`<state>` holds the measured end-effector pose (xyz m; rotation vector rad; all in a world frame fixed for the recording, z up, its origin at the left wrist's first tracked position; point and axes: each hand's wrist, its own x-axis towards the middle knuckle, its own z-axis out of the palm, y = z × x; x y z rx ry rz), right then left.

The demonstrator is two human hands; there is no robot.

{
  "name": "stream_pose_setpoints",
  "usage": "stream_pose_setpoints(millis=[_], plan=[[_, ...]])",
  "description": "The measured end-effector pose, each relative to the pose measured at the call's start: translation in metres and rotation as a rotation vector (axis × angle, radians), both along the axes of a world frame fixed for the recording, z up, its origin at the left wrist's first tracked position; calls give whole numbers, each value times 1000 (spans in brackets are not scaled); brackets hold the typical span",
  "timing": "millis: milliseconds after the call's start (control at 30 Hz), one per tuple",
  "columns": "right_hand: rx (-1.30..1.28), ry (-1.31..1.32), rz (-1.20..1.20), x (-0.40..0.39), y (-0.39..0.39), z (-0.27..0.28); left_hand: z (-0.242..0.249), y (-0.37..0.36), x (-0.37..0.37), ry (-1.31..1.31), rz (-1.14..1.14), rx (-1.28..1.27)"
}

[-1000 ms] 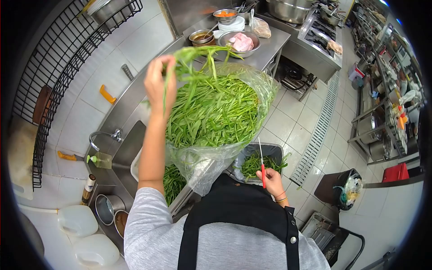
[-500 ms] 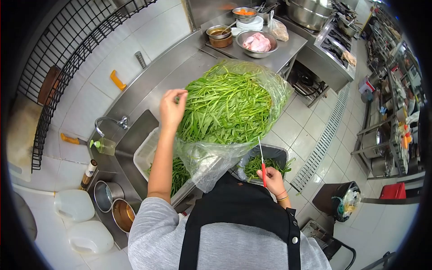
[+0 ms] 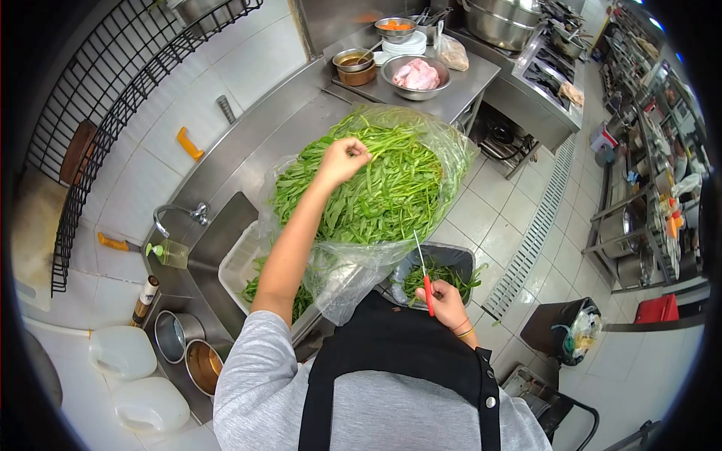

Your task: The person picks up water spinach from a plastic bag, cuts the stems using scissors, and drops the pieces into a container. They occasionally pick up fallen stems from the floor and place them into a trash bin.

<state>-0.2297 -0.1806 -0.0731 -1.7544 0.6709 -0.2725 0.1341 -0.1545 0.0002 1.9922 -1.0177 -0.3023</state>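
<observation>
A big heap of leafy greens [image 3: 376,199] with long stems lies in an open clear plastic bag [image 3: 342,274] in front of me. Over the heap's upper middle is my left hand [image 3: 344,160], its fingers pinched together against the stems; whether a stem is between them is hidden. My right hand [image 3: 445,304] is wrapped round the red handle of a knife [image 3: 422,259], whose thin blade points up beside the bag's lower edge. Below the blade, a dark bin [image 3: 466,259] contains cut greens. More greens lie in a white basket [image 3: 232,270] at the left, partly behind my left arm.
A steel sink [image 3: 218,218] with a tap [image 3: 199,213] stands left. On the back counter are a bowl of raw meat [image 3: 416,75], stacked plates [image 3: 404,43] and small pots [image 3: 355,66]. A rubbish bin [image 3: 553,331] stands on the right-hand floor.
My left hand has moved right, from the heap's left edge onto its stems. My right hand still holds the knife, near the same spot. The view has shifted slightly.
</observation>
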Motion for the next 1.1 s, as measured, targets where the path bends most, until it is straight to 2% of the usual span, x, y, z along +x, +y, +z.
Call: stream_pose_setpoints(millis=[33,100,300,367,433,533,633,667,767,833,900,967,1033,1100], plan=[[0,-2,-9,-2,0,1,12,0,-1,271,-112,-131],[39,14,-26,-5,0,4,36,2,-4,403,-144,-278],[42,18,-33,-4,1,-6,49,2,7,246,-49,-307],[31,31,-20,-2,2,-1,49,0,9,315,-80,-148],[12,39,-11,6,-3,14,57,2,7,385,-94,-166],[-121,-129,49,35,-17,39,61,5,4,453,-96,-199],[-10,-118,90,77,-33,64,60,6,4,384,-95,-127],[47,-125,109,93,-38,62,61,7,1,388,-110,-158],[7,-128,81,143,-45,66,69,10,-1,403,-131,-218],[-206,158,149,168,-49,53,84,17,-6,416,-132,-244],[-287,197,184,181,-51,23,106,23,-6,341,-56,-400],[-367,235,218,186,-49,17,124,28,7,294,-86,-631],[-377,287,181,183,-46,23,156,41,9,299,8,-626],[-363,283,167,174,-45,30,172,42,13,249,-32,-611]])
